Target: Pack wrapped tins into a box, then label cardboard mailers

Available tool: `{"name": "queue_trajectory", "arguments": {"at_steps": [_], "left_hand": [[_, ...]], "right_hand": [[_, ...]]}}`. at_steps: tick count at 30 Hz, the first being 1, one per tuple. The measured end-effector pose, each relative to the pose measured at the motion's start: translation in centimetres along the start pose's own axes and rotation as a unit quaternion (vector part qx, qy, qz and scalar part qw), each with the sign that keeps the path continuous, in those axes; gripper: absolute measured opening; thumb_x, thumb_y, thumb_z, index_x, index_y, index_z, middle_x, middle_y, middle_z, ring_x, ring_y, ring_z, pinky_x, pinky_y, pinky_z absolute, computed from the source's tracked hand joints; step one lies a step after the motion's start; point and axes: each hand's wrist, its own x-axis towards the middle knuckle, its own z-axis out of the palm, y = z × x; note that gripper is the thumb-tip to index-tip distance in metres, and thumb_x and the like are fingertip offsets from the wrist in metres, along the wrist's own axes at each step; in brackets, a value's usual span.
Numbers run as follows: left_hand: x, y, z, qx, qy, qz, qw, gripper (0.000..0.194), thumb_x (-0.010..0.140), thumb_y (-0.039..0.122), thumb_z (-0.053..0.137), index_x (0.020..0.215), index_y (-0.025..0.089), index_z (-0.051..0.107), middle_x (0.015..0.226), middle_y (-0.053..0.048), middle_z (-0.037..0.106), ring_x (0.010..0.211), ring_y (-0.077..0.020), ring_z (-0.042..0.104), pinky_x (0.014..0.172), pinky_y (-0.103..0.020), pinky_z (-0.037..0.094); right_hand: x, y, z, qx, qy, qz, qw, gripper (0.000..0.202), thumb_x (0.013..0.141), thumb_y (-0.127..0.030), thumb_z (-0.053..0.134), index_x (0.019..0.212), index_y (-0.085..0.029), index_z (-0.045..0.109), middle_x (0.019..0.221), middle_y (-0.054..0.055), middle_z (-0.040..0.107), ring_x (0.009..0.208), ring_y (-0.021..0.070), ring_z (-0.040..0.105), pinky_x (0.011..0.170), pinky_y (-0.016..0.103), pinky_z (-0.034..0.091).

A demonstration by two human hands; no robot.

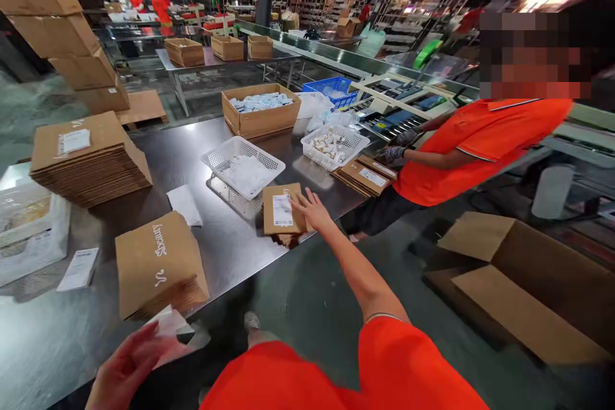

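My right hand lies with fingers spread on the right edge of a flat cardboard mailer, which carries a white printed label and tops a small stack at the table's front edge. Low on the left, my left hand pinches a thin, whitish, partly see-through sheet of backing paper. Just beyond that hand stands a stack of flat cardboard pieces with handwriting on top. Beside it are a pad of printed labels and a folded white paper.
Behind the mailer are a white basket of clear bags and a basket of small items. A carton of blue-white packets stands farther back. At right, a gloved co-worker handles mailers by a conveyor; an open carton sits on the floor.
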Motion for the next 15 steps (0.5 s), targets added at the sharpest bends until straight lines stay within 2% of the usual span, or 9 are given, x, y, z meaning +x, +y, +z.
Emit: {"name": "queue_trajectory", "arguments": {"at_steps": [2, 3, 4, 5, 7, 9, 12, 13, 15], "left_hand": [[-0.5, 0.7, 0.4, -0.012, -0.008, -0.024, 1.000, 0.068, 0.045, 0.073, 0.090, 0.100, 0.034, 0.082, 0.091, -0.003, 0.085, 0.087, -0.0353, 0.080, 0.076, -0.043, 0.067], [-1.0, 1.2, 0.6, -0.006, 0.000, -0.026, 1.000, 0.066, 0.046, 0.072, 0.090, 0.100, 0.036, 0.082, 0.088, 0.000, 0.085, 0.086, -0.0348, 0.080, 0.076, -0.044, 0.067], [-1.5, 1.6, 0.7, 0.000, 0.014, -0.022, 1.000, 0.065, 0.047, 0.072, 0.088, 0.101, 0.038, 0.081, 0.085, 0.001, 0.085, 0.084, -0.0342, 0.080, 0.075, -0.044, 0.067], [-2.0, 2.0, 0.8, 0.001, 0.031, -0.012, 0.999, 0.065, 0.048, 0.072, 0.087, 0.103, 0.038, 0.081, 0.083, 0.002, 0.084, 0.083, -0.0337, 0.080, 0.074, -0.044, 0.067], [-3.1, 2.7, 0.8, -0.009, 0.066, 0.003, 0.998, 0.069, 0.049, 0.069, 0.088, 0.109, 0.035, 0.080, 0.084, 0.001, 0.084, 0.082, -0.0329, 0.079, 0.072, -0.042, 0.067], [-3.7, 3.2, 0.6, -0.047, 0.110, 0.004, 0.993, 0.073, 0.051, 0.064, 0.090, 0.116, 0.033, 0.077, 0.089, 0.001, 0.084, 0.084, -0.0308, 0.079, 0.071, -0.038, 0.067], [-3.4, 3.4, -0.2, -0.151, 0.182, -0.001, 0.972, 0.083, 0.050, 0.058, 0.093, 0.125, 0.028, 0.072, 0.090, 0.002, 0.081, 0.080, -0.0246, 0.076, 0.069, -0.033, 0.064], [-3.1, 3.3, -0.4, -0.188, 0.198, 0.004, 0.962, 0.088, 0.048, 0.059, 0.093, 0.126, 0.025, 0.071, 0.087, 0.001, 0.080, 0.077, -0.0227, 0.075, 0.067, -0.031, 0.063], [-2.6, 2.5, -0.8, -0.181, 0.173, -0.005, 0.968, 0.095, 0.059, 0.067, 0.087, 0.137, 0.019, 0.062, 0.074, -0.001, 0.074, 0.070, -0.0212, 0.072, 0.063, -0.030, 0.059]], "right_hand": [[-1.1, -4.7, 1.0, 0.041, 0.030, 0.037, 0.998, 0.044, 0.083, -0.022, 0.075, 0.127, -0.018, 0.072, 0.143, 0.019, 0.065, 0.143, 0.0405, 0.050, 0.117, 0.064, 0.037], [-2.1, -7.9, 2.2, 0.092, 0.025, 0.028, 0.995, 0.041, 0.082, -0.024, 0.078, 0.122, -0.019, 0.074, 0.136, 0.019, 0.069, 0.134, 0.0385, 0.058, 0.112, 0.059, 0.043], [-3.3, -11.5, 3.8, 0.176, -0.019, -0.023, 0.984, 0.035, 0.082, -0.029, 0.080, 0.116, -0.021, 0.076, 0.126, 0.015, 0.074, 0.122, 0.0334, 0.065, 0.105, 0.050, 0.050], [-4.7, -15.2, 5.8, 0.269, -0.080, -0.086, 0.956, 0.032, 0.081, -0.035, 0.082, 0.111, -0.024, 0.077, 0.116, 0.009, 0.077, 0.110, 0.0284, 0.069, 0.097, 0.042, 0.055], [-7.5, -22.1, 10.1, 0.394, -0.233, -0.221, 0.862, 0.046, 0.073, -0.047, 0.088, 0.114, -0.029, 0.076, 0.113, 0.001, 0.077, 0.101, 0.0228, 0.070, 0.085, 0.032, 0.056], [-9.8, -27.2, 14.0, 0.441, -0.297, -0.254, 0.808, 0.037, 0.073, -0.055, 0.085, 0.098, -0.029, 0.075, 0.093, -0.005, 0.075, 0.087, 0.0182, 0.068, 0.073, 0.026, 0.053], [-11.9, -31.1, 16.8, 0.460, -0.326, -0.240, 0.791, 0.040, 0.080, -0.057, 0.075, 0.064, -0.023, 0.061, 0.057, -0.008, 0.050, 0.061, 0.0123, 0.051, 0.058, 0.025, 0.041], [-12.4, -31.7, 16.8, 0.468, -0.317, -0.223, 0.794, 0.041, 0.081, -0.055, 0.072, 0.061, -0.022, 0.056, 0.054, -0.008, 0.044, 0.058, 0.0116, 0.045, 0.057, 0.025, 0.038], [-12.7, -32.4, 16.3, 0.496, -0.280, -0.169, 0.804, 0.030, 0.079, -0.049, 0.071, 0.068, -0.024, 0.057, 0.058, -0.008, 0.043, 0.058, 0.0118, 0.042, 0.058, 0.026, 0.037]]}}
